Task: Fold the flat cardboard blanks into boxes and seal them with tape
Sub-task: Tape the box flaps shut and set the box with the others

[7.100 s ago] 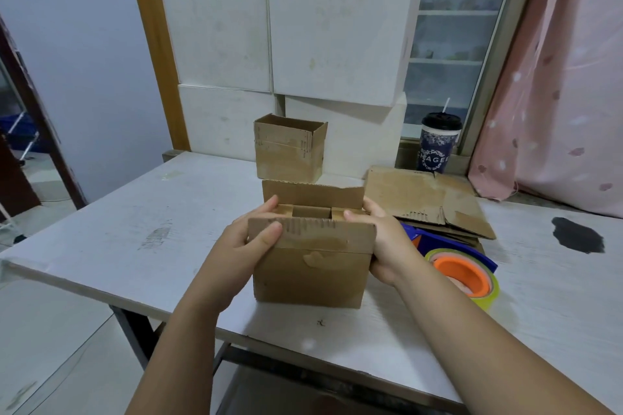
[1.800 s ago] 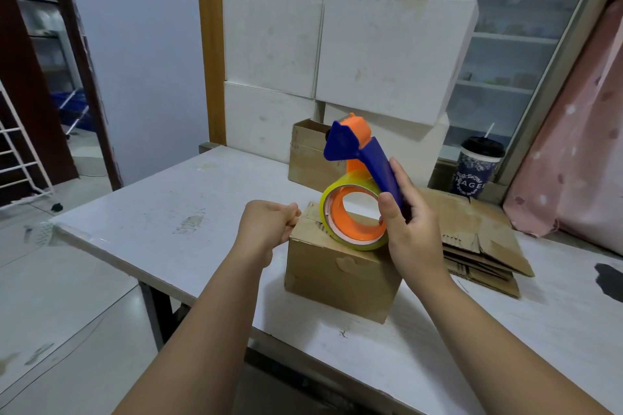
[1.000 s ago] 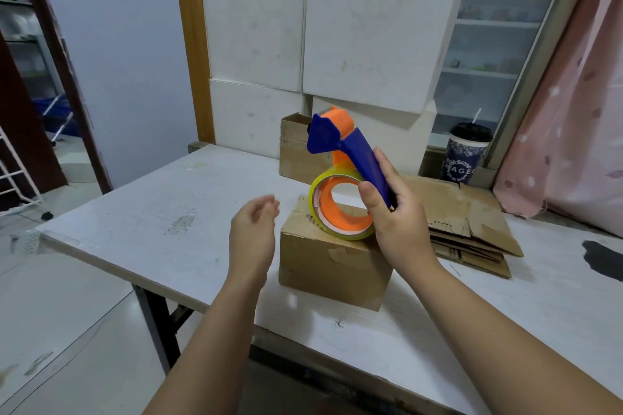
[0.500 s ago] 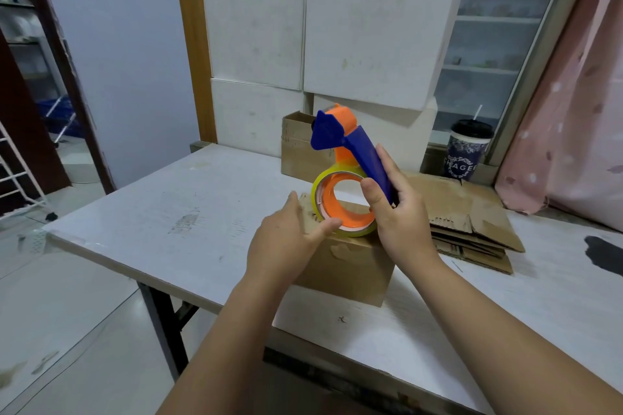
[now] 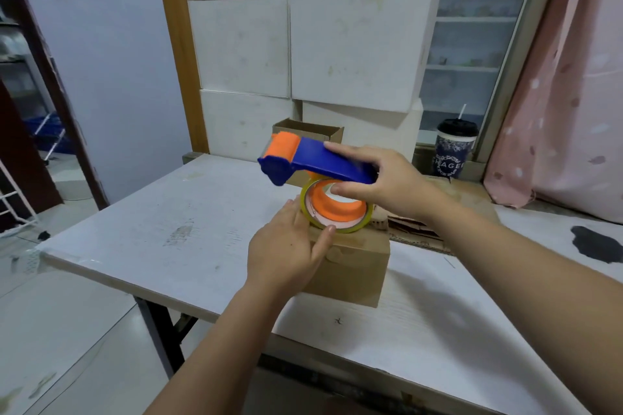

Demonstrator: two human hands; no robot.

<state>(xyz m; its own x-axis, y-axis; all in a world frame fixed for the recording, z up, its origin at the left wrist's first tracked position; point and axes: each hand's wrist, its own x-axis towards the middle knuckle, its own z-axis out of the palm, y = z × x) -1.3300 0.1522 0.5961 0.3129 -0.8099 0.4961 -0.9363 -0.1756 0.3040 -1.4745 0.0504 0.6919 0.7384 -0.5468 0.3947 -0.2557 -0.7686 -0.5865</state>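
Note:
A closed brown cardboard box (image 5: pixel 354 266) stands near the table's front edge. My right hand (image 5: pixel 384 178) grips the blue handle of a tape dispenser (image 5: pixel 320 162), which is tilted over, its orange head pointing left. Its yellow tape roll (image 5: pixel 337 212) with the orange core hovers just over the box top. My left hand (image 5: pixel 286 249) rests flat on the box's left top edge, fingers straight, thumb touching the roll's rim. A second open-topped box (image 5: pixel 306 131) stands further back. Flat cardboard blanks (image 5: pixel 418 229) lie right of the box, mostly hidden by my right arm.
Large white blocks (image 5: pixel 337 54) are stacked at the back of the white table (image 5: pixel 168 229). A dark drink cup with a straw (image 5: pixel 455 152) stands on the sill at back right. A pink curtain (image 5: pixel 573 94) hangs right. A person stands behind the blocks.
The dispenser has tipped from upright to nearly level, head to the left, and the roll has come down to the box top. My left hand now lies flat on the box.

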